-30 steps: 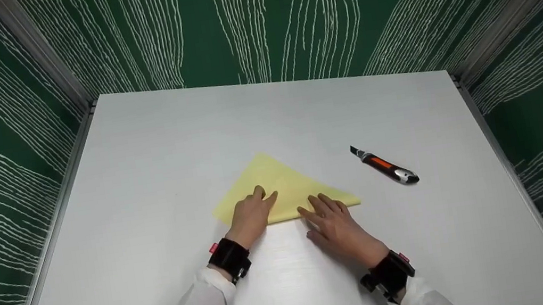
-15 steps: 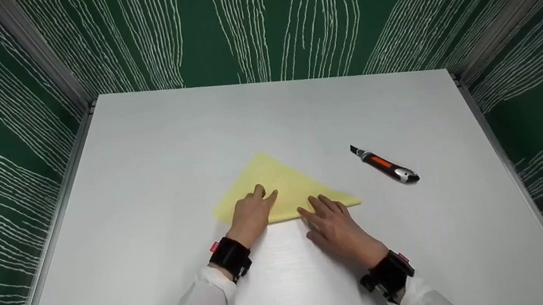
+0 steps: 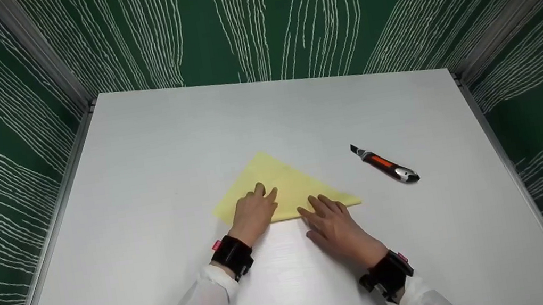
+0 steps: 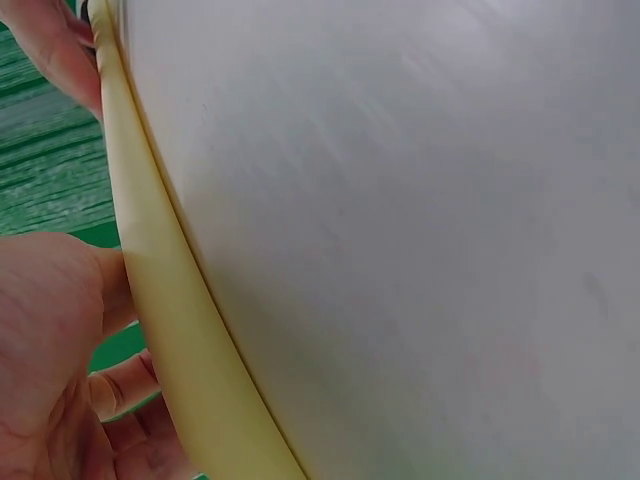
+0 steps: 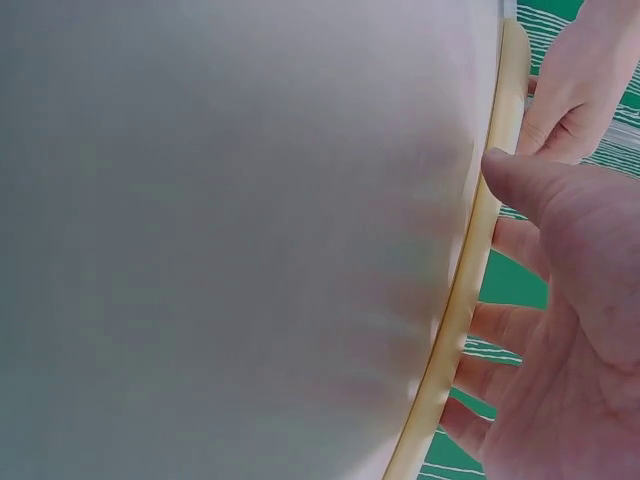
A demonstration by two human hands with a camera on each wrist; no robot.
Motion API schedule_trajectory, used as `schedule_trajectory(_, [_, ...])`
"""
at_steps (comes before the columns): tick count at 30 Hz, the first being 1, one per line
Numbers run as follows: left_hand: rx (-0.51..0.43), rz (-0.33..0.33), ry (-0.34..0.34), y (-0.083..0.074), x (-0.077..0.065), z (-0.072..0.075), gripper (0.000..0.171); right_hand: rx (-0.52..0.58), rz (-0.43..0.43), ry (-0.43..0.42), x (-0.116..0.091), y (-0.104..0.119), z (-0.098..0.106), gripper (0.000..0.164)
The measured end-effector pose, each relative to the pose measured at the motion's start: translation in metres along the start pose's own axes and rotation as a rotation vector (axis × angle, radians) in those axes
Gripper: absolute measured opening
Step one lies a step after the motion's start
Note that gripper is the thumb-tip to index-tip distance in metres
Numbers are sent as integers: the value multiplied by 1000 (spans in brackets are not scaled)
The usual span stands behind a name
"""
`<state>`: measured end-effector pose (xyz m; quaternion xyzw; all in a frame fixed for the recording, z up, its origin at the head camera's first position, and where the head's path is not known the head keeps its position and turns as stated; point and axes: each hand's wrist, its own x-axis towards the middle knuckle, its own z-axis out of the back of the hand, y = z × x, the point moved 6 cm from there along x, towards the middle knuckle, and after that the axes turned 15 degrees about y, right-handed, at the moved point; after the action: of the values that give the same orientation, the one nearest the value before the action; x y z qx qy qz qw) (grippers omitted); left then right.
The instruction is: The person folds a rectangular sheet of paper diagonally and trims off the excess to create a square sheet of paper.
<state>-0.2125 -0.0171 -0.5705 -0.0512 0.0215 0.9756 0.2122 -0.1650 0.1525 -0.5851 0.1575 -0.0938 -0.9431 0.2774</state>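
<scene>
A sheet of yellow paper lies folded into a rough triangle, its creased edge toward the person. My left hand rests on its left part, index finger and thumb stretched forward. Spread over the right part of the fold are the fingers of my right hand. In the right wrist view, the right thumb touches the rounded fold, with the fingertips on the paper's far side. The left wrist view shows the paper's folded edge running past the left palm.
A black and orange utility knife lies right of the paper, blade out and pointing up-left. White tabletop surrounds everything. Green walls with white wavy lines and grey frame posts stand at the back and sides.
My left hand has shifted very slightly forward and to the right on the paper. The right hand, the paper and the knife stay where they were.
</scene>
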Motion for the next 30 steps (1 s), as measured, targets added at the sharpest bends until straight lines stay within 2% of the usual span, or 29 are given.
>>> schedule_trajectory(3, [12, 12, -34, 0, -1, 2, 41, 0, -7, 9, 1, 0, -1, 54])
schedule_trajectory(11, [-5, 16, -39, -2, -2, 4, 43, 27, -3, 14, 1, 1, 1, 55])
schedule_trajectory(18, [13, 24, 29, -4, 0, -2, 46, 18, -18, 34, 1, 2, 0, 55])
schedule_trajectory(25, [32, 31, 18, -5, 1, -4, 47, 6, -5, 19, 0, 1, 0, 55])
schedule_trajectory(30, [95, 60, 70, -7, 0, -5, 50, 17, 4, 11, 0, 2, -1, 53])
